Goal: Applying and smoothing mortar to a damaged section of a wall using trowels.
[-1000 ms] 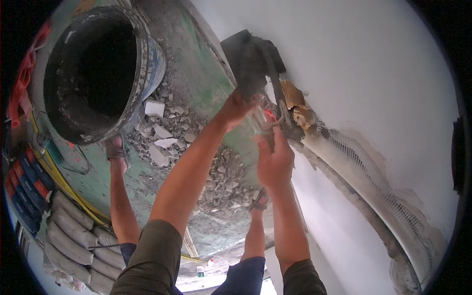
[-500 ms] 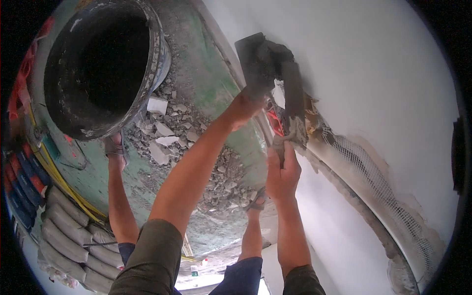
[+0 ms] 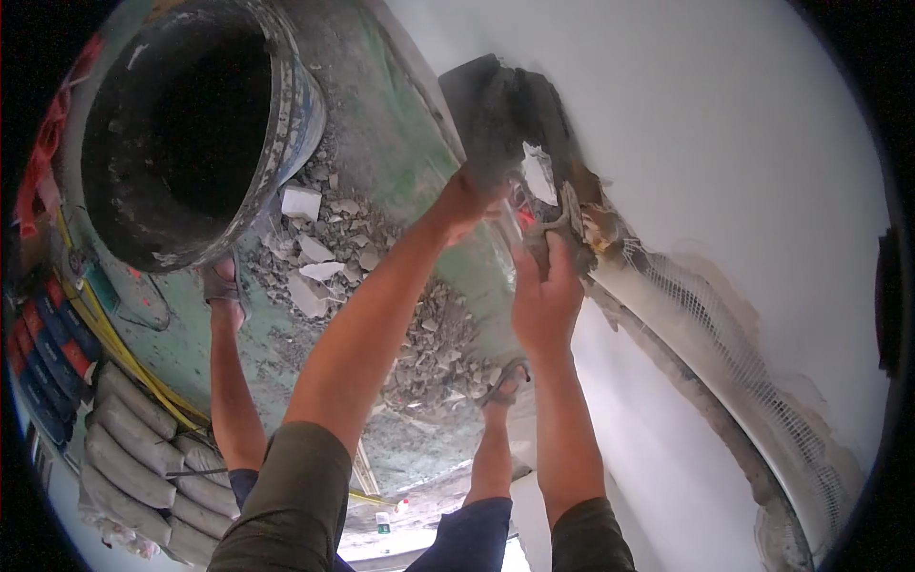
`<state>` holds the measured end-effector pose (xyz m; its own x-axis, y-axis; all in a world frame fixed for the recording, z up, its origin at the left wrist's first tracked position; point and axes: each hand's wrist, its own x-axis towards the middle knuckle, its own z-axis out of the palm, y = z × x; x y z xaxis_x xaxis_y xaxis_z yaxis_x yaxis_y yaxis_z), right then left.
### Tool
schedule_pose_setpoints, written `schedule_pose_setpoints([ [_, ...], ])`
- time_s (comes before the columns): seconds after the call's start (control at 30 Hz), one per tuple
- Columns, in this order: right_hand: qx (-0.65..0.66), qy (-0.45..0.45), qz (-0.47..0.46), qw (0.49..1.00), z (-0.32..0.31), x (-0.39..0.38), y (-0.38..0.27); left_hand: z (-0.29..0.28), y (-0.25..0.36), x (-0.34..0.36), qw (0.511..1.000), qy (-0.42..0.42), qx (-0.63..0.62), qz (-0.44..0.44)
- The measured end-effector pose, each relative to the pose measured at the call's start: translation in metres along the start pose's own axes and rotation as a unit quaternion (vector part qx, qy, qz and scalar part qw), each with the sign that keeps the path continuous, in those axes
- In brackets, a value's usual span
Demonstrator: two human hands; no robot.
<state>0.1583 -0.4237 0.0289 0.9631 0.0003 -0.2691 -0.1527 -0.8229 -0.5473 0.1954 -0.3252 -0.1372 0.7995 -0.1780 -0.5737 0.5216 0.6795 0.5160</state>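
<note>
My left hand (image 3: 467, 205) is closed at the lower edge of a dark flat board (image 3: 481, 100) that bears dark wet mortar (image 3: 534, 105). The board is held up against the white wall, and its underside grip is hidden. In my right hand (image 3: 548, 300) is the grey, mortar-smeared handle of a trowel (image 3: 556, 243), fingers wrapped round it; its blade is hard to make out against the mortar. Between the hands a white jagged piece (image 3: 538, 173) shows, with something red (image 3: 525, 219) beside it. Mesh tape (image 3: 705, 300) runs along the wall right of the trowel.
A large dark-lined tub (image 3: 276, 124) stands at the upper left. Rubble (image 3: 353, 243) lies on the green floor below my arms. Stacked grey sacks (image 3: 133, 467), yellow hose (image 3: 143, 357) and red netting (image 3: 43, 181) are at the left. My feet are on either side of the rubble.
The trowel blade, standing upright before the board earlier, has turned and no longer shows as a distinct strip. My right hand has moved slightly up; the board has shifted a little left and up.
</note>
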Motion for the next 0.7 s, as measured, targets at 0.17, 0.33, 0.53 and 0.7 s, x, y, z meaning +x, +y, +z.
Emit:
schedule_pose_setpoints([
  [0.17,0.034,-0.001,0.000,0.999,-0.007,-0.024,0.013,0.003,-0.009,0.003,0.999,-0.017,0.008,-0.036],
  [0.33,-0.105,-0.014,-0.094,0.990,-0.012,-0.020,0.009,-0.007,-0.016,0.009,0.998,-0.035,0.002,-0.061],
  [0.53,-0.074,-0.013,-0.045,0.996,-0.011,0.003,0.013,0.002,-0.014,0.006,0.998,-0.034,-0.028,-0.054],
  [0.7,0.018,0.042,0.007,0.999,-0.003,-0.012,-0.001,0.002,-0.013,0.004,0.998,-0.027,-0.030,-0.053],
])
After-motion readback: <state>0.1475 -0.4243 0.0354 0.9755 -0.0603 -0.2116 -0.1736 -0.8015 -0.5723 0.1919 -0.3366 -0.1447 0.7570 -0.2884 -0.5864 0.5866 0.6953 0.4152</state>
